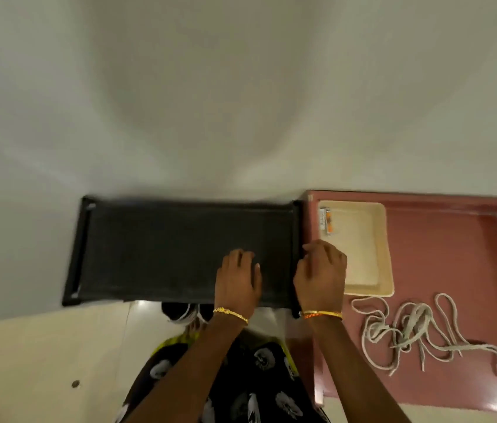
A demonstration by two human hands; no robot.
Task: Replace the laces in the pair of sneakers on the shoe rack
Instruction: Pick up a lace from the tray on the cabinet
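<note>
Black rack [164, 248] fills the middle, its top hiding all but one sneaker [184, 311] peeking out under the front edge. Pink table [442, 257] just right: one cream tray [386, 248] at its back-left corner, loose laces [418, 331] near the front edge. Left hand [238, 280] rests on the rack top, fingers loosely bent, gripping nothing; right hand [320, 274] curls over the rack's right edge.

Head view, looking down. Black shoe rack [180, 248] against a pale wall. Left hand [238, 282] rests on the rack top, fingers loosely curled. Right hand [322, 274] sits at the rack's right edge, grip unclear. Sneaker [184, 311] partly visible beneath. Pink surface [454, 239] at right carries a cream tray [383, 239] and loose pale laces [418, 331].
</note>
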